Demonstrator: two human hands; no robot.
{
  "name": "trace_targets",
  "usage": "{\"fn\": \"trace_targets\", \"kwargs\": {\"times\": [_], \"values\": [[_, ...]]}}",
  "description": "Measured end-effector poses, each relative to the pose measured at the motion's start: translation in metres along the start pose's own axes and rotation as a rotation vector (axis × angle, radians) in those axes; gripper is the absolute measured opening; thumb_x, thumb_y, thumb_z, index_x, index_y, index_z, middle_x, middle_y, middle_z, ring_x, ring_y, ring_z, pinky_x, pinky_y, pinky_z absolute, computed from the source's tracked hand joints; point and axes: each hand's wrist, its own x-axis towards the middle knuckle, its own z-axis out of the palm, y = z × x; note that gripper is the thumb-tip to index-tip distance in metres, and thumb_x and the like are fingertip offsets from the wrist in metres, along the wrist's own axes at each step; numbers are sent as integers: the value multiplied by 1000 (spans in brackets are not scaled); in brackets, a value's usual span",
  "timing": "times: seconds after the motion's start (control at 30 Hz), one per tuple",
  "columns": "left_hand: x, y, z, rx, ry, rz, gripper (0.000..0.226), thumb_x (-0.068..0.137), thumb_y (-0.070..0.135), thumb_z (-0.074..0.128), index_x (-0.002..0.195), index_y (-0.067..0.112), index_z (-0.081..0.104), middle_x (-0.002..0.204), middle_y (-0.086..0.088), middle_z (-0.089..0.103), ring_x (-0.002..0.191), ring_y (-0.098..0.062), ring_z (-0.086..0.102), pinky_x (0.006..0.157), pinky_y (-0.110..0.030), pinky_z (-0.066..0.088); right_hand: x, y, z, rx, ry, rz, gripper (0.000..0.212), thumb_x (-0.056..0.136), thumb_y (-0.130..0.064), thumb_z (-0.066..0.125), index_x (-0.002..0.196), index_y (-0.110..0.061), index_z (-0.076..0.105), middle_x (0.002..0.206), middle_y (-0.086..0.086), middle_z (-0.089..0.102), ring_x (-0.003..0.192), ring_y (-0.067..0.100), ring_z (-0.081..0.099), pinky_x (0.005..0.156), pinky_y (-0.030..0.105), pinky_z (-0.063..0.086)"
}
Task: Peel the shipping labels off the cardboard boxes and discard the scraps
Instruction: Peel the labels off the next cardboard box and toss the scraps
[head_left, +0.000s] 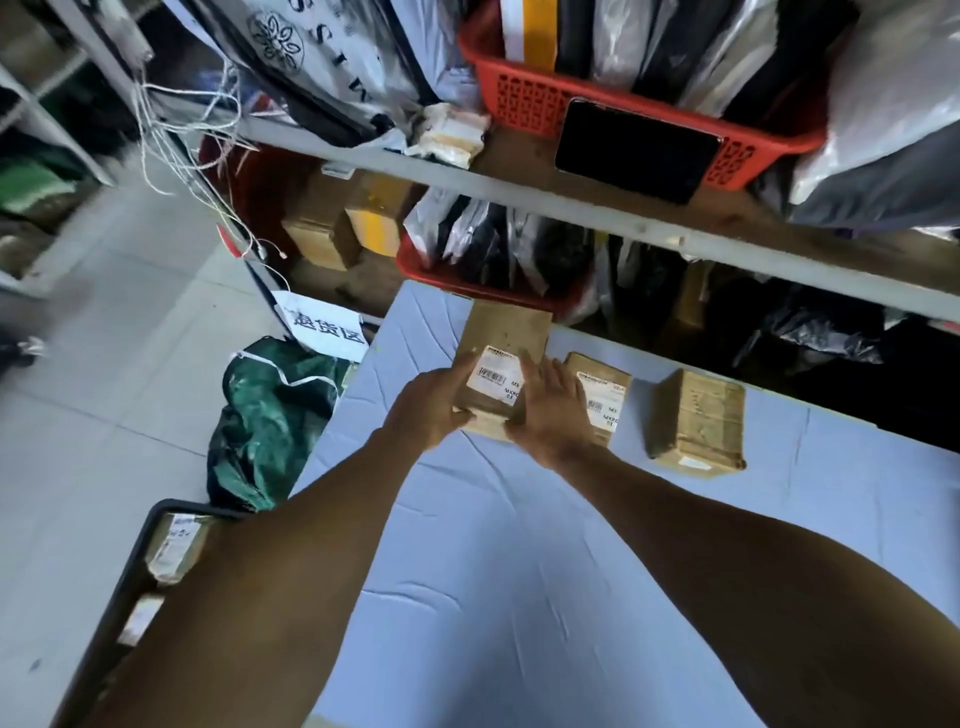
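Head view: both arms outstretched, left hand and right hand fingers clasping labelled box.

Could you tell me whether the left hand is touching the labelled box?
Touching: the head view shows the left hand gripping the labelled box along its left side.

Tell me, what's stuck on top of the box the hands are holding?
A white shipping label with a barcode sits on top of the held box. The right hand covers the label's right edge, so some of its printing is hidden. The left hand grips the box's left side.
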Motion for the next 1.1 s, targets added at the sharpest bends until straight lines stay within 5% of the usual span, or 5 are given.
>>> {"fn": "trace_targets", "kwargs": {"times": [0.27,0.37,0.53,0.83,1.1], "values": [[-102,4,3,-54,130,-87,70,81,30,77,143,33,45,132,-10,61,118,-29,59,98,-36,49,-69,-30,-6,231,-57,-122,101,72,-12,69,153,-20,9,158,7,19,120,31,51,84,35,52],[-151,21,21,-13,112,-16,47,80,67,61,125,62,48,139,-7,56,126,-29,55,103,-48,47,-119,-20,-2,313,-68,-145,105,71,-12,73,153,-22,8,160,3,14,124,29,49,87,33,50],[-238,89,70,-50,245,-144,77,81,24,77,147,31,38,136,-3,59,117,-26,60,94,-37,51,-214,16,8,359,-48,-171,105,71,-13,74,154,-19,10,161,3,14,124,29,50,92,34,48],[-348,198,175,-106,149,-127,73,85,25,71,149,31,35,142,0,53,121,-22,56,92,-23,41,-384,113,23,595,13,-20,100,64,-13,71,150,-26,22,147,-3,39,116,22,56,87,42,53],[-367,241,238,30,-106,48,79,86,37,68,152,28,27,139,-5,51,117,-28,56,91,-36,48,-466,161,25,650,166,340,65,87,-21,61,145,-19,33,137,1,50,121,19,51,99,36,44]]}}
